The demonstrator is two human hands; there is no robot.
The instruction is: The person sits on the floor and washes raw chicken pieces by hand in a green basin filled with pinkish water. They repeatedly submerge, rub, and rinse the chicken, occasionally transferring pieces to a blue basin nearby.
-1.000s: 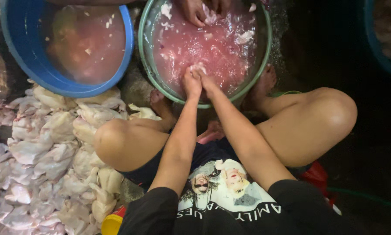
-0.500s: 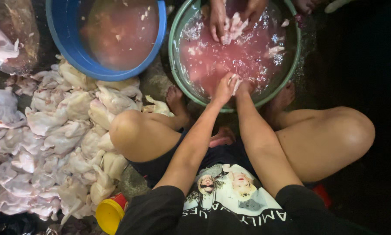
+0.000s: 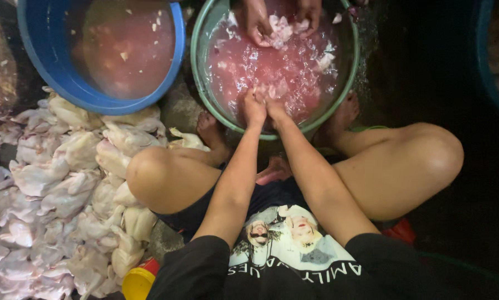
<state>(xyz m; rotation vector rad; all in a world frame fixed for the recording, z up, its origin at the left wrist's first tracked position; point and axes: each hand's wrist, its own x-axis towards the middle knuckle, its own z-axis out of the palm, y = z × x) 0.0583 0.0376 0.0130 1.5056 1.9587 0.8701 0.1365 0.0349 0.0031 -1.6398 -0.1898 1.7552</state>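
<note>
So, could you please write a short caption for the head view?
Left hand and right hand meet in a green basin of pink water, beside piled raw chicken.

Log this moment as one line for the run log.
left hand | right hand | both in green basin of pink water, pressed together | another person's hands opposite, holding meat

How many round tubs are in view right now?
3: a blue tub upper left, a green tub top centre, and a blue tub's edge at the right; others may lie out of frame.
</note>
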